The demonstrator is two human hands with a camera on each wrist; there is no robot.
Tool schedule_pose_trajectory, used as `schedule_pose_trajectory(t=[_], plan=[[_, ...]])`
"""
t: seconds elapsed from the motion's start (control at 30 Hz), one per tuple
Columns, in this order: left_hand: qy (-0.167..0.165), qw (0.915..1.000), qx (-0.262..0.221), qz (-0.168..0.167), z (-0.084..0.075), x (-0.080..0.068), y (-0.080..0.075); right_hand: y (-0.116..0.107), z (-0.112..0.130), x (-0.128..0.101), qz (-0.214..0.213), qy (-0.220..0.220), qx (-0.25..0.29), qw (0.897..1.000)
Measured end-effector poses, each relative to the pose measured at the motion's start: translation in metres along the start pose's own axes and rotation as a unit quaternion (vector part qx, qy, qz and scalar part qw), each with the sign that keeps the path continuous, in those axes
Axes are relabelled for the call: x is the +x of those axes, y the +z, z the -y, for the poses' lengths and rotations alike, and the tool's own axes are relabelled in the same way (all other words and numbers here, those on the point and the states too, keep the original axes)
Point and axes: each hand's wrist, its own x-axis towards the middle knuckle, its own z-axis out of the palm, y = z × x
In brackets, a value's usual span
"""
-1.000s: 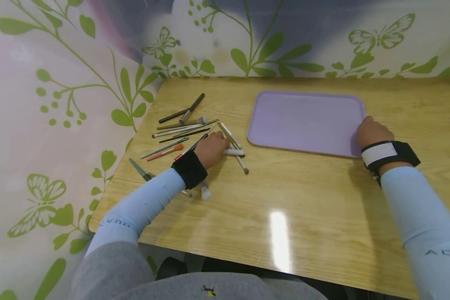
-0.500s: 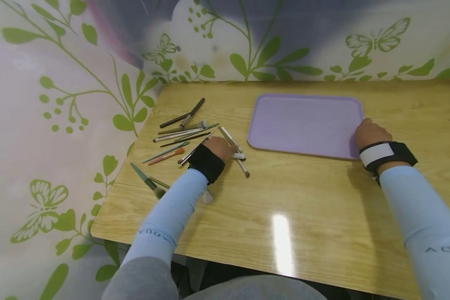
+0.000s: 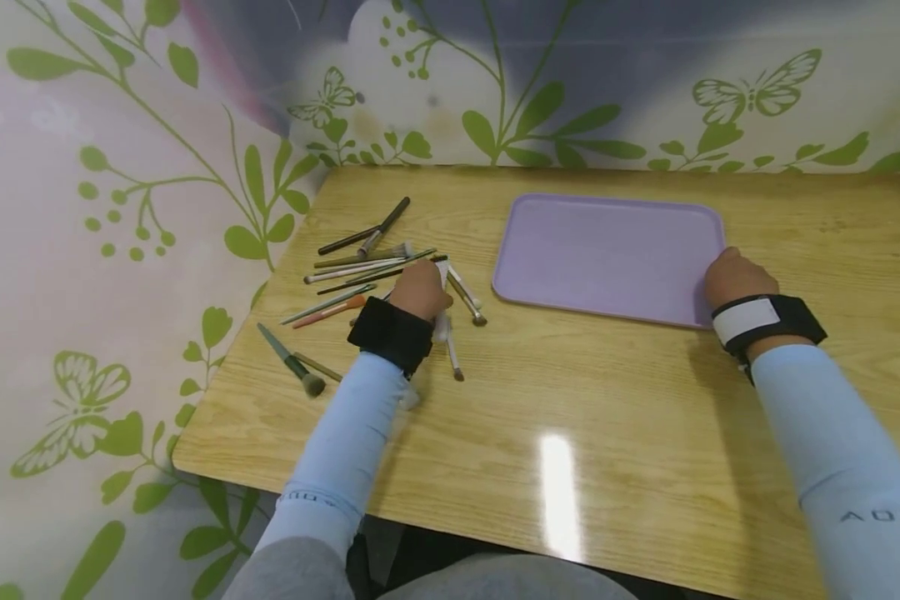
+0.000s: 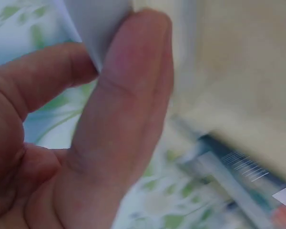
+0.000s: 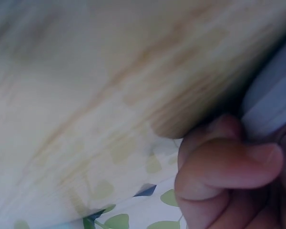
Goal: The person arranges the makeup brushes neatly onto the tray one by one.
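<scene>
Head view: slim white-handled brush (image 3: 442, 321) in left hand (image 3: 418, 292)

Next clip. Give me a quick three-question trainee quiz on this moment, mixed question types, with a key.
1. True or false: the purple tray holds several brushes.
2. Which hand grips the tray's near right corner? A) left hand B) right hand
3. Fill in: the left hand holds a white-handled ____ beside the pile of brushes.

Key: 1 false, it holds nothing; 2 B, the right hand; 3 brush.
</scene>
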Motion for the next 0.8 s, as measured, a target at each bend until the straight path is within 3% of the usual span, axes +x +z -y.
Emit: schedule_pose_trajectory(t=[0.07, 0.13, 0.23, 0.27, 0.33, 0.4, 0.47, 0.5, 0.53, 0.63, 0.7, 0.77, 0.8], plan=[[0.020, 0.9990, -0.030, -0.025, -0.020, -0.015, -0.028, -0.001, -0.001, 0.001, -0.005, 0.005, 0.004, 1.000], [0.043, 0.9958, -0.065, -0.048, -0.038, -0.018, -0.047, -0.001, -0.002, 0.002, -0.007, 0.007, 0.008, 1.000], [0.059, 0.9915, -0.104, -0.051, -0.058, 0.011, -0.048, -0.002, -0.002, 0.004, -0.004, 0.007, 0.014, 1.000], [0.064, 0.9913, -0.100, -0.057, -0.063, 0.025, -0.042, -0.002, -0.002, 0.005, -0.001, 0.008, 0.015, 1.000], [0.076, 0.9913, -0.064, -0.086, -0.065, 0.082, -0.004, -0.002, -0.002, 0.006, 0.002, 0.011, 0.015, 1.000], [0.084, 0.9894, 0.006, -0.119, -0.067, 0.127, 0.033, -0.002, -0.003, 0.006, 0.009, 0.015, 0.010, 1.000], [0.077, 0.9884, 0.059, -0.117, -0.071, 0.153, 0.062, -0.001, -0.003, 0.006, 0.019, 0.013, 0.004, 1.000], [0.079, 0.9863, 0.078, -0.122, -0.073, 0.159, 0.072, 0.000, -0.003, 0.005, 0.026, 0.011, 0.002, 1.000], [0.081, 0.9872, 0.090, -0.105, -0.079, 0.149, 0.071, 0.001, -0.003, 0.005, 0.032, 0.010, 0.002, 0.999], [0.101, 0.9865, 0.112, -0.063, -0.096, 0.094, 0.048, 0.001, -0.002, 0.006, 0.036, 0.011, 0.013, 0.999], [0.132, 0.9803, 0.122, -0.082, -0.101, 0.070, 0.039, -0.001, -0.003, 0.006, 0.030, 0.016, 0.020, 0.999], [0.149, 0.9769, 0.135, -0.071, -0.103, 0.074, 0.042, -0.003, -0.005, 0.006, 0.020, 0.020, 0.025, 0.999], [0.163, 0.9710, 0.150, -0.090, -0.101, 0.089, 0.053, -0.004, -0.006, 0.006, 0.017, 0.022, 0.025, 0.999]])
